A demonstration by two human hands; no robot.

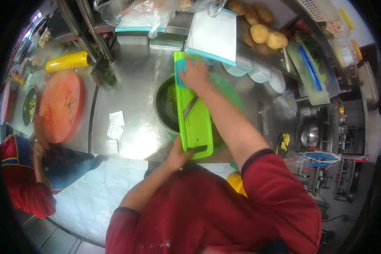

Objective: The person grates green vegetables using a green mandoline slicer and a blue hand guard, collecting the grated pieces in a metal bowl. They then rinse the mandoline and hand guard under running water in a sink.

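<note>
A bright green mandoline slicer (195, 127) lies across a round metal bowl (160, 109), its slanted blade (191, 108) near the middle. My left hand (177, 155) grips the slicer's near end, by the slot in its handle. At the far end, my right hand (195, 74) is closed over a blue hand guard (181, 76) that rests on the slicer. What lies beneath the guard is hidden. Some pale green pieces (170, 91) show inside the bowl, left of the slicer. A round green board or lid (227, 92) shows beyond the slicer's right side.
At the left, a co-worker's hand (39, 136) is by a round red cutting board (62, 104). Paper slips (116, 119) lie on the steel counter (136, 85). Potatoes (266, 36) sit on the shelf above stacked bowls (241, 66). A yellow roll (68, 62) lies at the back left.
</note>
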